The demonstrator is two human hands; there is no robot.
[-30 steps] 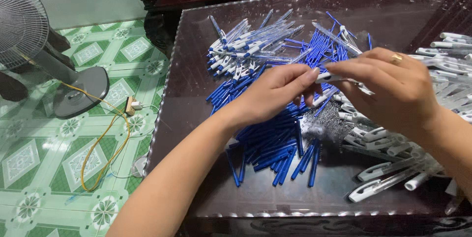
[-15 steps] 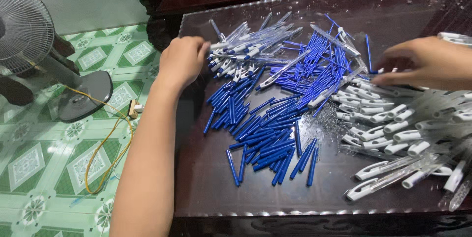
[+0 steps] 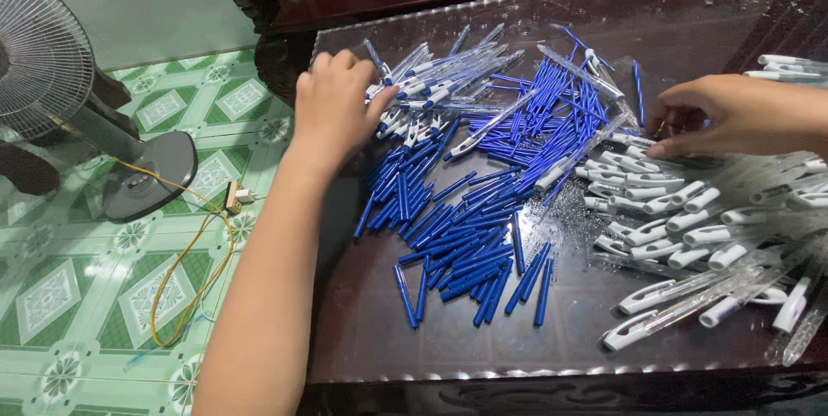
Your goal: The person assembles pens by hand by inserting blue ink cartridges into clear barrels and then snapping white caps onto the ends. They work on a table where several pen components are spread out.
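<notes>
Left hand (image 3: 338, 106): fingers curled loosely downward, palm down, resting on the near-left edge of a pile of clear pen barrels with white clips (image 3: 431, 80). The thumb touches the pile; whether a barrel is pinched beneath the fingers cannot be told, as the palm hides it.

Right hand (image 3: 733, 114): partly open, fingers extended leftward and down, fingertips touching the upper edge of a heap of white pen caps (image 3: 681, 218). No item is seen clenched in it; what lies under the fingertips is hidden.

Between the hands lies a wide scatter of blue ink refills (image 3: 483, 218), spread across the middle of the dark glass-topped table (image 3: 483, 338) and running up toward its far side. More capped clear pens (image 3: 690, 295) lie at the near right. On the green tiled floor (image 3: 69, 295) to the left stand a fan (image 3: 52, 80) and a yellow cable (image 3: 185, 269).
</notes>
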